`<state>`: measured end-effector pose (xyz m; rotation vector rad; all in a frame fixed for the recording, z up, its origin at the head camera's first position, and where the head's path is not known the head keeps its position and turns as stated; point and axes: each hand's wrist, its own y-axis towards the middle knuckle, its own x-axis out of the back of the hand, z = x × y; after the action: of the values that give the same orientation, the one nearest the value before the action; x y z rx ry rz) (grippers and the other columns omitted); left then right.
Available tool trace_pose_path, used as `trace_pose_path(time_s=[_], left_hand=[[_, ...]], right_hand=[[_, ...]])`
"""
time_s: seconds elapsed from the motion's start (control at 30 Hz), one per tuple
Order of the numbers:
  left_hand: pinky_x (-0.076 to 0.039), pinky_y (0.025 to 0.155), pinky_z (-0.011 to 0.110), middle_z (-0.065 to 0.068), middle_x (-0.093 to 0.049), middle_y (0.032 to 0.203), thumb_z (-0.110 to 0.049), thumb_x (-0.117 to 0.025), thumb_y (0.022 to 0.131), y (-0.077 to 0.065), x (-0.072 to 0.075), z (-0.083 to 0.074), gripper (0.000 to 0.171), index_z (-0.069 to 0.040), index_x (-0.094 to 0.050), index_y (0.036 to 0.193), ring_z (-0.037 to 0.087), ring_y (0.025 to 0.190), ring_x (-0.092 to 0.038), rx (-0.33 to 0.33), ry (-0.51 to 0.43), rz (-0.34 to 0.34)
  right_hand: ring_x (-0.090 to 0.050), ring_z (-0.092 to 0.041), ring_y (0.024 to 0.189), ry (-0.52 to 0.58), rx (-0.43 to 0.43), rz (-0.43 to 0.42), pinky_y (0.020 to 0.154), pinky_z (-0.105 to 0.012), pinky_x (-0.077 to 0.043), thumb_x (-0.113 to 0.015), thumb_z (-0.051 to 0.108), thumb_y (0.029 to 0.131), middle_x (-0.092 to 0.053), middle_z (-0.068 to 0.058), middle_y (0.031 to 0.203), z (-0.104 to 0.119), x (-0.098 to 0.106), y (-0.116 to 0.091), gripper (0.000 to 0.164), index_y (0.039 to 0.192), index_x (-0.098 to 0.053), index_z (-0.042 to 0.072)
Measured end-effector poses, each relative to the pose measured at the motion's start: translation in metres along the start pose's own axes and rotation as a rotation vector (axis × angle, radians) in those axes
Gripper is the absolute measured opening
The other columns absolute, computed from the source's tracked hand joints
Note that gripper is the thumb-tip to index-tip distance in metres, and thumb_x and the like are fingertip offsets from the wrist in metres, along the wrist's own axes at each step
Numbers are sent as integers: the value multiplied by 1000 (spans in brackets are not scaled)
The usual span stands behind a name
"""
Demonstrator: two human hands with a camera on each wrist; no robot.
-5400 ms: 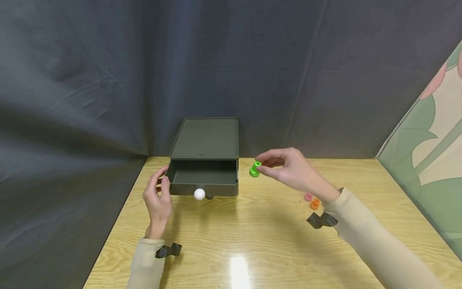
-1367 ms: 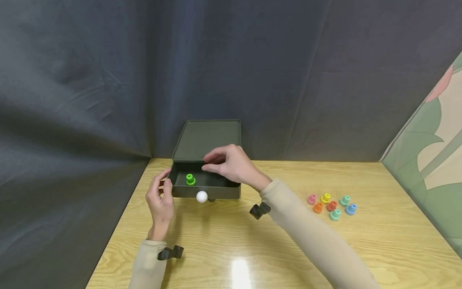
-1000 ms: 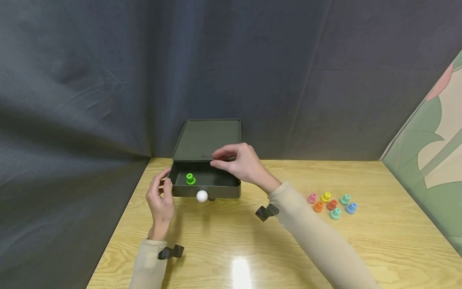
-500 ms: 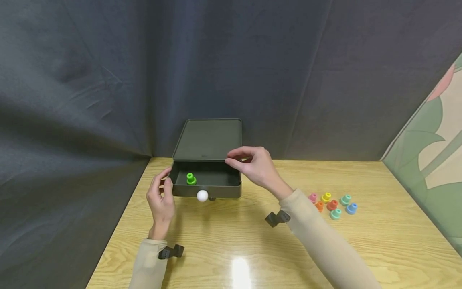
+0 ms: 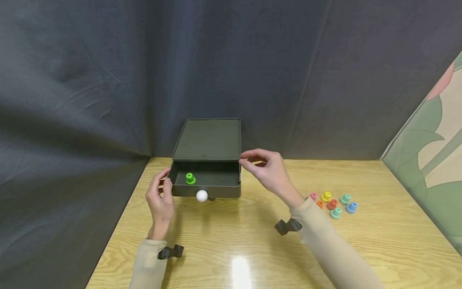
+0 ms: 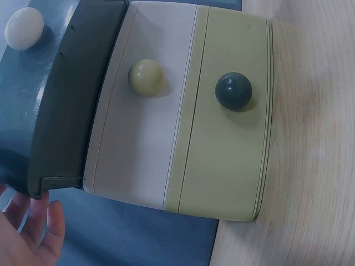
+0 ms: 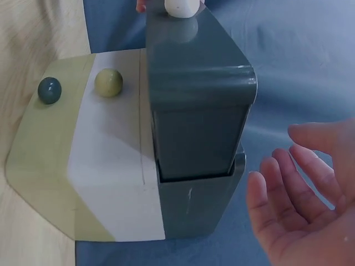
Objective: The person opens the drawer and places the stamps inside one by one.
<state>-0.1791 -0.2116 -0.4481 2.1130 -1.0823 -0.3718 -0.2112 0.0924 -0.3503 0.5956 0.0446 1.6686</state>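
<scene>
The dark grey top drawer [image 5: 223, 190] of a small cabinet [image 6: 222, 160] is pulled out, a white round knob [image 5: 202, 196] on its front. Inside, near its left wall, stands a bright green toy piece [image 5: 190, 179] with a wide round base and a narrow hollow top. My left hand [image 5: 161, 200] rests its fingers against the drawer's left side; the thumb lies by the front corner. My right hand [image 5: 268, 168] hovers just right of the cabinet, fingers loosely bent, with nothing between them. In the right wrist view a gap separates it from the cabinet.
Several similar pieces stand on the wooden table [image 5: 231, 237] at the right, among them yellow [image 5: 326, 196], red [image 5: 332, 204] and blue [image 5: 351, 207] ones. My right sleeve partly covers the pink and orange ones. A dark curtain [image 5: 231, 72] hangs behind the cabinet.
Earlier my right hand held the green piece; now the piece stands in the drawer. The right hand has since drawn back to the right, out from over the drawer. My left hand stays put.
</scene>
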Motion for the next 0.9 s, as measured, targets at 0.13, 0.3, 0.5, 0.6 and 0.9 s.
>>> trace_pose_path(time_s=[0.13,0.3,0.5,0.6,0.9], left_hand=[[-45,73,9,24,-75,120,-1,-57,102,0,0,0,31,0,-75,126,1,94,-61,-1,0,4],[-46,73,9,24,-74,121,-1,-56,103,0,1,1,31,0,-75,127,-1,94,-61,18,2,11],[-45,73,9,25,-74,120,0,-56,102,-1,0,0,31,0,-75,126,-1,93,-60,1,3,5],[-45,73,9,25,-74,120,-1,-56,103,0,0,1,31,0,-75,127,-2,94,-60,6,7,9],[-46,72,10,25,-74,120,-2,-55,103,0,1,3,31,0,-75,127,-5,92,-59,8,16,8]], right_hand=[[-73,-14,93,-12,-13,-11,83,-25,-62,-80,19,96,-81,-9,110,-6,5,-6,19,111,-82,8],[-72,-12,94,-32,-36,-30,85,-22,-60,-78,18,98,-80,-11,111,-15,9,-14,19,113,-81,7],[-72,-9,92,-40,-58,-54,83,-18,-59,-78,16,98,-81,-12,111,-29,12,-25,19,113,-81,6],[-73,-10,93,-49,-65,-62,83,-18,-59,-78,17,98,-80,-12,112,-35,14,-29,19,113,-81,5],[-69,-3,92,-66,-94,-99,83,-20,-59,-77,18,98,-80,-12,113,-51,19,-46,18,111,-81,5]])
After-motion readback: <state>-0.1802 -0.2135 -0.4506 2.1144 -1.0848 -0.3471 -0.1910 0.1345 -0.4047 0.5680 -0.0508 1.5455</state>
